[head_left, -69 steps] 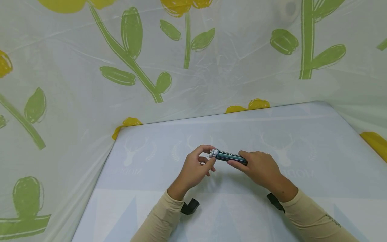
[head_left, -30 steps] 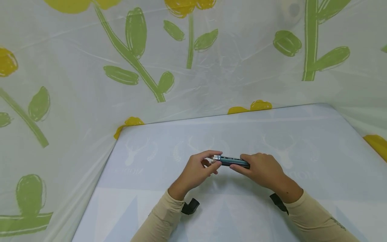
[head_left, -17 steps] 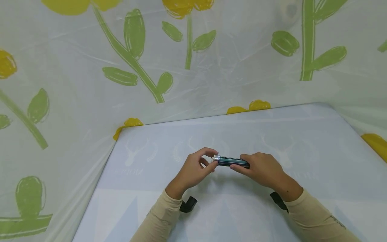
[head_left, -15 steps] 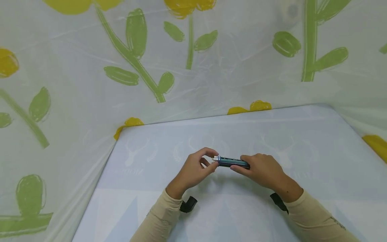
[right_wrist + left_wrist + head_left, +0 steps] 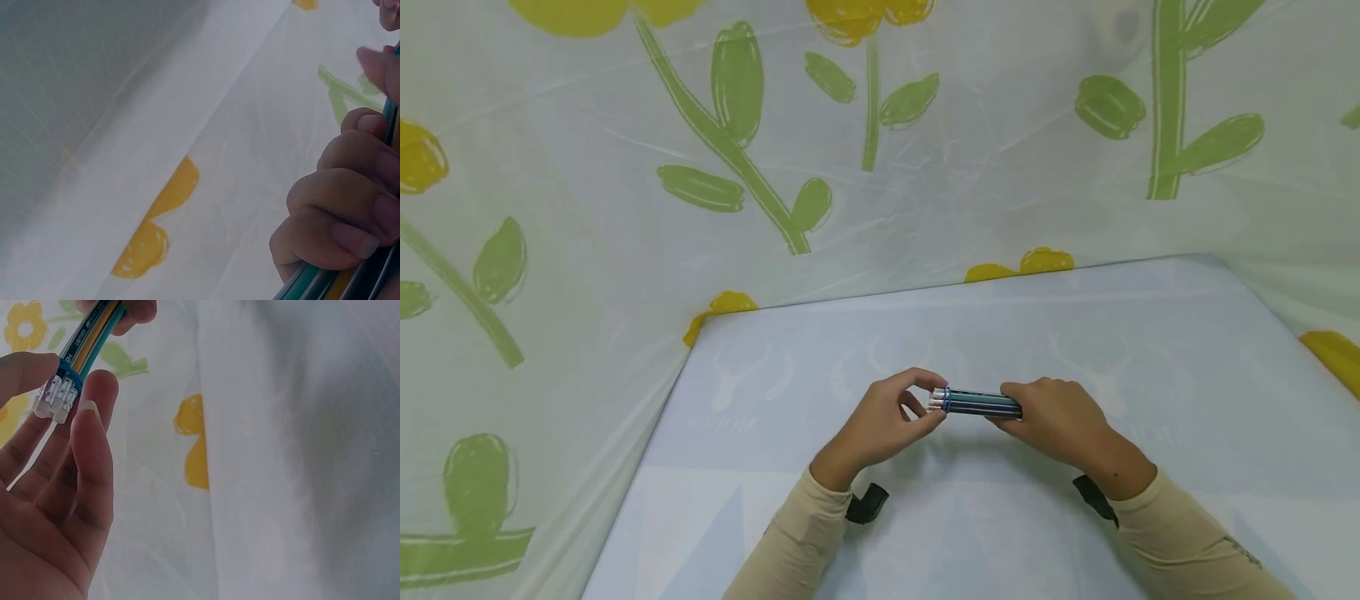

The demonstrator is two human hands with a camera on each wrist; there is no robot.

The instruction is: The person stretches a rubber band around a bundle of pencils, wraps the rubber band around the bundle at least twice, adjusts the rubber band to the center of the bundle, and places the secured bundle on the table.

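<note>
Centrally, just below the middle of the head frame, one bundle of slim teal, navy and yellow pencils [image 5: 983,404] was held nearly level, white cylindrical erasers [image 5: 936,400] pointing left. Blue ring-shaped band [image 5: 71,374]: encircled the eraser end, upper left of the left-wrist frame. Left hand [image 5: 880,423]: thumb and finger pinched the band from opposite sides. Right hand [image 5: 1063,422]: fingers clamped round the other end.

Soft, diffuse light fills the head view; faint, blurry shadows cross the tabletop [image 5: 985,333] mid-frame; both wrist views look dimmer
</note>
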